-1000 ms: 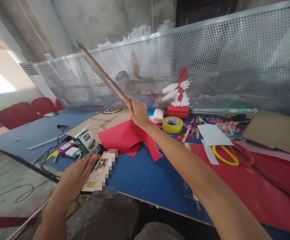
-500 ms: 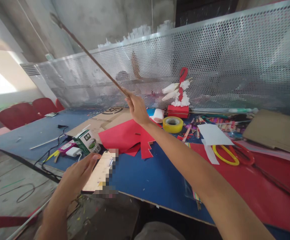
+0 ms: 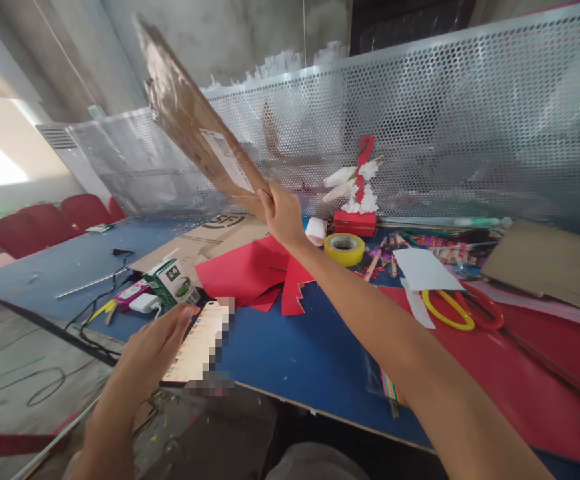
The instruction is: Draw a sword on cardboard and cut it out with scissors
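My right hand reaches out over the table, closed on the lower corner of a brown cardboard sheet that slants up to the left and shows a white label. Below it lie red paper pieces with a zigzag edge. My left hand holds a lit phone at the near table edge, thumb on the screen.
On the blue table: a green carton, yellow tape roll, red and white paper model, scissors with yellow and red handles, white paper, flat cardboard. A perforated metal screen stands behind. Red chairs at left.
The cardboard sheet in my right hand has turned from edge-on to showing its broad face. The red zigzag piece slid slightly left. My left hand kept the phone in place.
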`<state>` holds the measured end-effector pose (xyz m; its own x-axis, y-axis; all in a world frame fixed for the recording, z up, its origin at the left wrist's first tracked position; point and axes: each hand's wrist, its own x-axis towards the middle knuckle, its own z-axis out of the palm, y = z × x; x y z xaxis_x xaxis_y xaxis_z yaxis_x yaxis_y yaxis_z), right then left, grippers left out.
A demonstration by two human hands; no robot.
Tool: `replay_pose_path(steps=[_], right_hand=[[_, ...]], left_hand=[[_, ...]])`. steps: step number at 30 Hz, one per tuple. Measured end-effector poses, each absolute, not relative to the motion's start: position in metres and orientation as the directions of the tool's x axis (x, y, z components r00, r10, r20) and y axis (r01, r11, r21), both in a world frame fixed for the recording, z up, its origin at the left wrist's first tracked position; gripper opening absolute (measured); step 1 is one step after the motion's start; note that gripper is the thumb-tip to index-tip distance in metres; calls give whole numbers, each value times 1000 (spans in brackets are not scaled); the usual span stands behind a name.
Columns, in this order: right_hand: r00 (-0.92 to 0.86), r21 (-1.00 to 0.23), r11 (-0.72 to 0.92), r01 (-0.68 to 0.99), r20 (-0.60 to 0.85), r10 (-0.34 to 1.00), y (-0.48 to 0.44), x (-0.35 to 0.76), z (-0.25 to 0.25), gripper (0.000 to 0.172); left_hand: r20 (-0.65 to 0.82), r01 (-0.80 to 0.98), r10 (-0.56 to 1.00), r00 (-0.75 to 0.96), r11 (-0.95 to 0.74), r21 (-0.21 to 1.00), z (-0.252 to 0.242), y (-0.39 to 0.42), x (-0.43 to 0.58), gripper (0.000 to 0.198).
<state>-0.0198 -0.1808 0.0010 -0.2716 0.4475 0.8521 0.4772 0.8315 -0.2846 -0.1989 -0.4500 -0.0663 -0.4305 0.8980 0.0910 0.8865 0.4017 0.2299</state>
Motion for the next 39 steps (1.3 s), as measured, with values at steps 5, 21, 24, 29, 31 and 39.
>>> replay_pose_path(steps=[5,21,24,29,31,39], right_hand=[[-146,-432,798,420,836,530,-164,-22,-1,27],[164,-566,824,19,815,556,-150,-19,24,35],[138,-495,867,65,865,483,-159,3,32,46],[-87,-317,911,265,933,350,-217,72,54,53],[-222,-235,911,338,921,320,-255,108,59,55],[-481,11,723,691,753,449,-384,210,10,70]], left_hand=[[97,896,908,-408,378,235,-63,-449,-196,56],[215,992,975,55,-77,98,-68,-387,-49,51],[191,985,972,135,-152,81,-75,-383,-39,50],[119,964,971,208,-223,142,-96,-389,-30,48],[100,970,980,173,-187,154,-103,-388,-30,50],[199,814,978,63,-166,557,-104,-379,-30,60]])
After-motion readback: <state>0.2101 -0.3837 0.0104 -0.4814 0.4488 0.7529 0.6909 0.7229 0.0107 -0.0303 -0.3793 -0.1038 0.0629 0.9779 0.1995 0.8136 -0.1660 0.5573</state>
